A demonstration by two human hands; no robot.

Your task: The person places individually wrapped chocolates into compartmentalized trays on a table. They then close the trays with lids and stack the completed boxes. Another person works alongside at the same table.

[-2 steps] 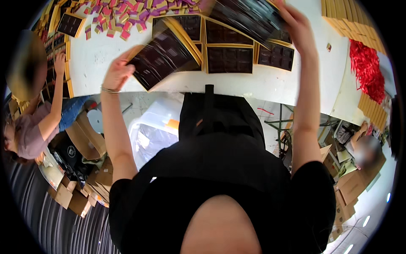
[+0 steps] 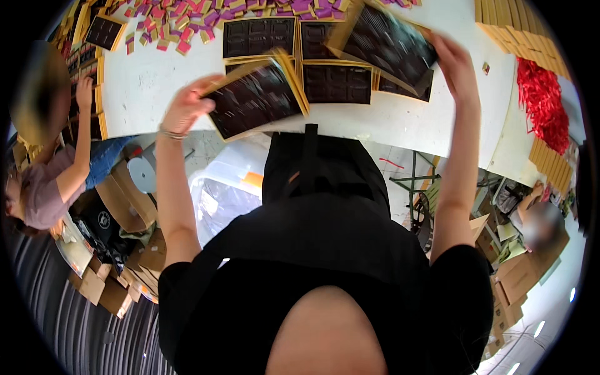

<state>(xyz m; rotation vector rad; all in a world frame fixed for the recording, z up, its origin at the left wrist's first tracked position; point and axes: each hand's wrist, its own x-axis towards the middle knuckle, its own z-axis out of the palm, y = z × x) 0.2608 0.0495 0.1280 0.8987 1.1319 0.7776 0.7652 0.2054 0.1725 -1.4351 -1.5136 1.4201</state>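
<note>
Item: two dark gold-edged trays above the white table (image 2: 156, 75). Left hand (image 2: 184, 106) grips the tilted tray (image 2: 253, 100) at 11 o'clock; right hand (image 2: 453, 65) grips the raised tray (image 2: 387, 44) at 1 o'clock. Advice: level each, hold edges firmly.

Bare white table (image 2: 156, 75) at left, passable; boxed trays (image 2: 259, 36) and scattered wrappers (image 2: 187, 25) crowding the middle and top.

Head camera looks steeply down, seemingly close, over the table (image 2: 156, 75).
</note>
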